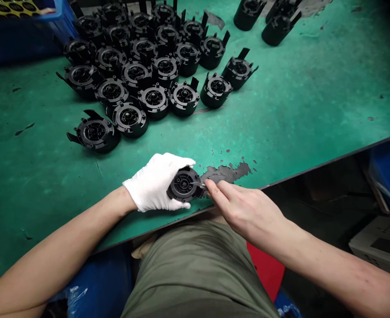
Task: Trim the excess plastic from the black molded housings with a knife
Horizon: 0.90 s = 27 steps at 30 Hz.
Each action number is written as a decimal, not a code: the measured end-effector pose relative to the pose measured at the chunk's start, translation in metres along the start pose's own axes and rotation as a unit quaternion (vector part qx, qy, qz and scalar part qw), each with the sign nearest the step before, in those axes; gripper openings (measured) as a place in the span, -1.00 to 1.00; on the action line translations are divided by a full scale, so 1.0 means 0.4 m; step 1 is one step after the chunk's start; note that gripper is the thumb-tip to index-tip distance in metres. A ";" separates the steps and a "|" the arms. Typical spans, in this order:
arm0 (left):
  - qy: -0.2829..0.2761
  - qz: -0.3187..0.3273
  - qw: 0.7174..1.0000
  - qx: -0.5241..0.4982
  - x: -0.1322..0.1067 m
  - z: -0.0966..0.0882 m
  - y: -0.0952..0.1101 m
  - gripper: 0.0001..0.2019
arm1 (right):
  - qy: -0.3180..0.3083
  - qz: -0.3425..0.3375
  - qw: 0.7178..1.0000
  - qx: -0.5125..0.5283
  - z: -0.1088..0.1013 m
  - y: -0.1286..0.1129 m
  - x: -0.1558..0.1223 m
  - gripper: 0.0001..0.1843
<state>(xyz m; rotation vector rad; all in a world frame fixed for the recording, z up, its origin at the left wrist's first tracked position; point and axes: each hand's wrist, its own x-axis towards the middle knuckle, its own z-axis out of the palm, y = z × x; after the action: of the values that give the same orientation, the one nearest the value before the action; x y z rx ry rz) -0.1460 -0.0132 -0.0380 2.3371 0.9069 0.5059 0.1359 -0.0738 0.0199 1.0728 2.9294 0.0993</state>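
Note:
My left hand [157, 183], in a white glove, is closed around a round black plastic housing [183, 184] near the front edge of the table. Its ringed inner face with small holes is turned up toward me. My bare right hand [239, 201] pinches a slim, shiny metal tool [199, 184] with a pointed end; most of it is hidden by the fingers, so its exact kind cannot be made out. The tool's tip lies over the right side of the housing's face; whether it touches is unclear.
Many similar black housings [154, 99] stand grouped on the green tabletop [314, 101], some with upright tabs. A few more housings [248, 13] stand at the far right. A blue bin [22, 37] sits at the far left. The worn patch [228, 172] lies beside my hands.

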 end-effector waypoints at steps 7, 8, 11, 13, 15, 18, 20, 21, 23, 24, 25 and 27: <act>-0.001 0.001 1.000 0.004 0.000 0.002 -0.003 -0.01 | -0.018 -0.042 0.999 -0.013 -0.001 0.022 0.004 -0.41; -0.001 0.001 1.000 0.005 -0.001 0.002 -0.004 0.00 | -0.015 -0.045 0.999 -0.009 0.001 0.025 0.004 -0.43; -0.003 0.001 1.000 0.000 -0.003 0.004 -0.007 0.00 | -0.001 -0.047 0.999 0.008 0.007 0.035 0.008 -0.51; 0.002 0.008 1.000 -0.004 -0.004 0.005 -0.009 0.01 | 0.004 -0.046 0.999 0.019 0.012 0.038 0.009 -0.58; 0.008 0.016 1.000 -0.004 -0.004 0.006 -0.012 0.02 | 0.013 -0.039 0.999 0.033 0.017 0.040 0.009 -0.66; 0.005 0.026 1.000 -0.008 -0.005 0.004 -0.015 0.07 | 0.045 -0.016 0.997 0.061 0.020 0.053 0.002 -0.72; -0.001 0.036 0.999 -0.024 -0.006 -0.002 -0.015 0.08 | 0.062 -0.009 0.994 0.087 0.021 0.075 -0.006 -0.69; -0.001 0.043 0.998 -0.037 -0.008 -0.007 -0.015 0.07 | 0.066 -0.008 0.993 0.099 0.021 0.090 -0.010 -0.67; 0.001 0.056 0.996 -0.071 -0.012 -0.017 -0.014 0.02 | 0.065 -0.010 0.991 0.113 0.021 0.125 -0.015 -0.64; 0.002 0.057 0.994 -0.092 -0.014 -0.021 -0.013 -0.02 | 0.066 -0.013 0.991 0.115 0.021 0.142 -0.014 -0.63; 0.003 0.054 0.992 -0.111 -0.016 -0.025 -0.012 -0.04 | 0.068 -0.020 0.991 0.117 0.022 0.158 -0.011 -0.63; 0.001 0.043 0.989 -0.140 -0.021 -0.029 -0.013 -0.08 | 0.073 -0.043 0.988 0.127 0.025 0.180 0.003 -0.64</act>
<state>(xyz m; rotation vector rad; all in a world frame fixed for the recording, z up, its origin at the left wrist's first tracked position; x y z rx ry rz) -0.1605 -0.0113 -0.0335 2.1246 0.6882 0.6272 0.1819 -0.0175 0.0147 1.0016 3.1832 -0.2134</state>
